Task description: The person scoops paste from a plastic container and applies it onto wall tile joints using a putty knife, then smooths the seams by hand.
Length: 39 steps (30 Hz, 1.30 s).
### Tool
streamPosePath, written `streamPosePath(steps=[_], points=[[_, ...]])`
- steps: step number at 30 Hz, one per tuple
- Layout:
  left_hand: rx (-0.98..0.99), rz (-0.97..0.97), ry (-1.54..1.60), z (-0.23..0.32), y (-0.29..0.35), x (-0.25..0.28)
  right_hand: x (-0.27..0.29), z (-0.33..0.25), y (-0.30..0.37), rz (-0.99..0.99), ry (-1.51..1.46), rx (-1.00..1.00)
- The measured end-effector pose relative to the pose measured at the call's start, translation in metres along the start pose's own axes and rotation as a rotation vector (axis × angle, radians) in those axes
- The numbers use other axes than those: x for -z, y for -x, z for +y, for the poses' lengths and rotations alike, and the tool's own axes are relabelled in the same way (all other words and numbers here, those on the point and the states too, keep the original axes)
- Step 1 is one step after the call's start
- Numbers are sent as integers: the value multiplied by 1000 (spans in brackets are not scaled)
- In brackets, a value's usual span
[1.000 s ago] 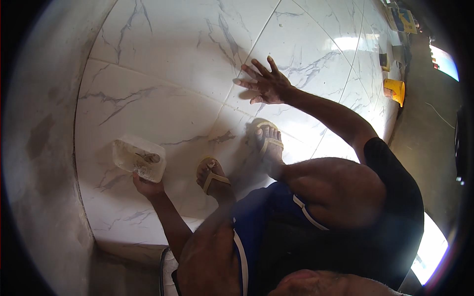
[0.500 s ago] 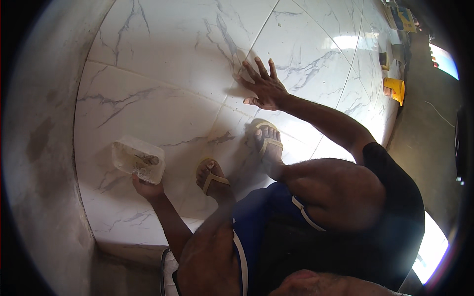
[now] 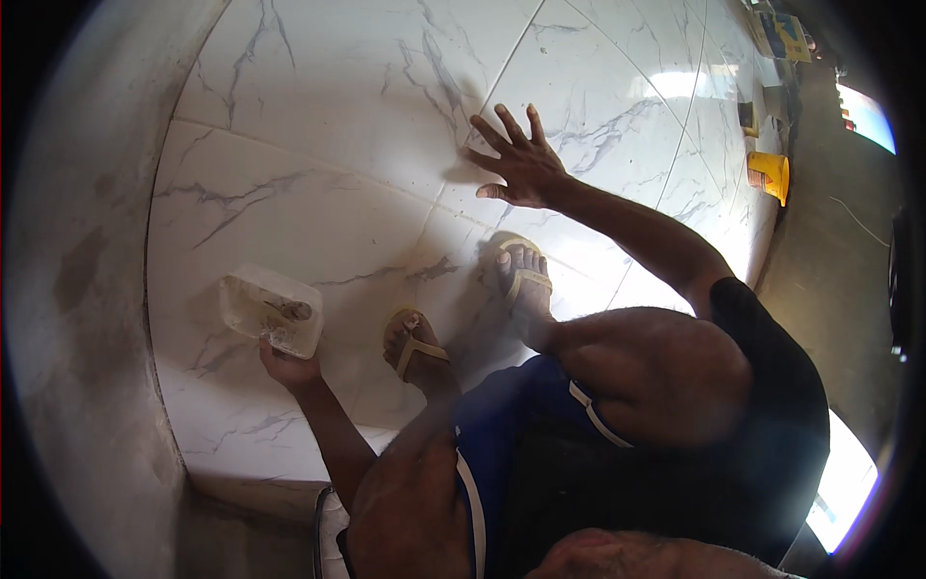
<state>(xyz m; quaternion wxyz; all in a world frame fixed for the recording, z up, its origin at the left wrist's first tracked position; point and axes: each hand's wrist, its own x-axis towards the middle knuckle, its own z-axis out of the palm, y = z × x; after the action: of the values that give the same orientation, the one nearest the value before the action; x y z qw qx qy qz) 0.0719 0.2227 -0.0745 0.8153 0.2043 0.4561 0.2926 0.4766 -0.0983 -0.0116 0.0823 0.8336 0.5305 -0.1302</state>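
Observation:
My left hand (image 3: 289, 367) grips the near edge of a translucent plastic tub (image 3: 241, 314), its fingers partly hidden beneath it. Inside the tub lies a small dark-brown lump or object (image 3: 292, 310) that I cannot make out, with pale residue around it. My right hand (image 3: 524, 174) is stretched out with fingers spread over the white marble-patterned tiles (image 3: 338, 227), near a tile joint. It holds nothing, and its shadow falls beside the fingers; whether the palm touches the tile I cannot tell.
My sandalled feet (image 3: 417, 352) stand on the tiles between the hands. A rough grey wall (image 3: 87, 289) borders the tiles at the left. A yellow container (image 3: 771, 179) stands at the tiles' right edge, with other items farther back. Grey floor (image 3: 830, 241) lies beyond.
My right hand has shifted slightly, and its fingers are spread a little wider. The left hand and the tub have barely moved.

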Motion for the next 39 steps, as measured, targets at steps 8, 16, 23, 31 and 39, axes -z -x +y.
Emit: streamPosePath(steps=[8, 16, 23, 31, 39], points=[[32, -47, 37, 2, -5, 1, 12, -8, -11, -46, -2, -61], [6, 44, 5, -2, -1, -5, -2, -14, 11, -60, -40, -174], [14, 7, -32, -1, -2, -6, -14, -17, 1, -21, -124, -212], [-2, 49, -44, -2, -1, -2, -17, -16, 1, 0, -106, -212], [28, -23, 38, -1, -5, 5, -16, -18, -9, 0, -88, -203]])
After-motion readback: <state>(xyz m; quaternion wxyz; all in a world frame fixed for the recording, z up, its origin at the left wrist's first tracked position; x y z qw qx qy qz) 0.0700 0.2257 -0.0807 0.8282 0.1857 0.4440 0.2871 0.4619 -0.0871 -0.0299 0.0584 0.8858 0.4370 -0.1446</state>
